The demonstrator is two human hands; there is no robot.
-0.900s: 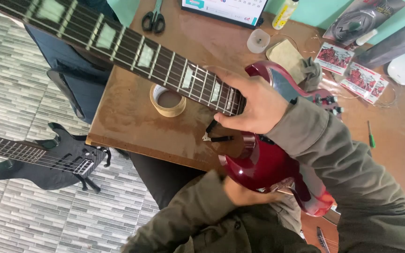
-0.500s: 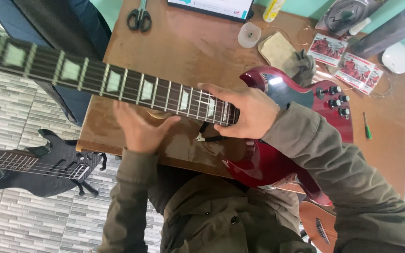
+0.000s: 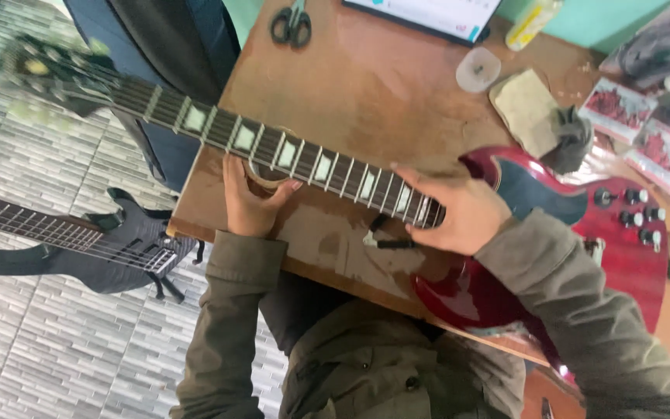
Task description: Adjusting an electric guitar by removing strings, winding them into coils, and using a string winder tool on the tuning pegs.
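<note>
Glossy dark-red electric guitar (image 3: 630, 256): lies across the worn brown wooden table (image 3: 381, 101), body at the right, partly past the near edge; four black control knobs show on the body's right part. Its dark fretboard neck with pale block inlays (image 3: 273, 151) runs up and to the left, beyond the table's left edge and over the floor; the headstock end is blurred.

Right hand (image 3: 459, 213): closed around the neck where it meets the body, fingers curled over the fretboard, thumb side toward the person. Olive-green jacket sleeve covers the arm.

Left hand (image 3: 250, 202): under the neck further left, palm on the table, fingers spread upward and touching a roll of beige tape (image 3: 267, 177) that lies flat beneath the neck. It clasps nothing firmly; whether it presses the tape cannot be told.

Small black tool with a pale tip (image 3: 385, 242): on the table just below the right hand, near the neck joint.

Far side of the table: black-handled scissors (image 3: 291, 23), a round translucent lid (image 3: 478, 70), a folded tan cloth (image 3: 527, 109) with a dark grey rag (image 3: 569, 140) against it, flat red-and-white packets (image 3: 645, 128), the lower edge of a screen (image 3: 428, 15).

Floor: grey patterned tiles (image 3: 32, 341); a second, black electric guitar (image 3: 102, 240) lies there to the left, well apart from the table.
</note>
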